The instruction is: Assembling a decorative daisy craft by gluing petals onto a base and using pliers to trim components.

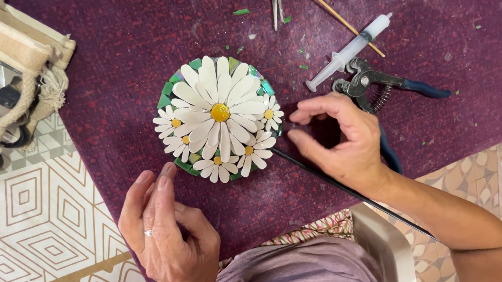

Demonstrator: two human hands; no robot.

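Presently, the right hand (342, 143) has thumb and fingers curled toward each other, closed on a thin dark rod (349, 192) whose tip reaches the edge of the round daisy mosaic (219, 118). The left hand (166, 229) lies flat, fingers pressed together, fingertips just beside the mosaic's lower left rim, holding nothing. Mosaic sits mid-way on the purple cloth (138, 43). Beyond the right hand: blue-handled pliers (385, 84), a clear syringe (348, 52), a wooden stick (336, 14). A canvas bag (11, 75) stands far left.

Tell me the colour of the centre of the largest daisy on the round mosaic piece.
Yellow; the large white daisy's centre shows best in the head view.
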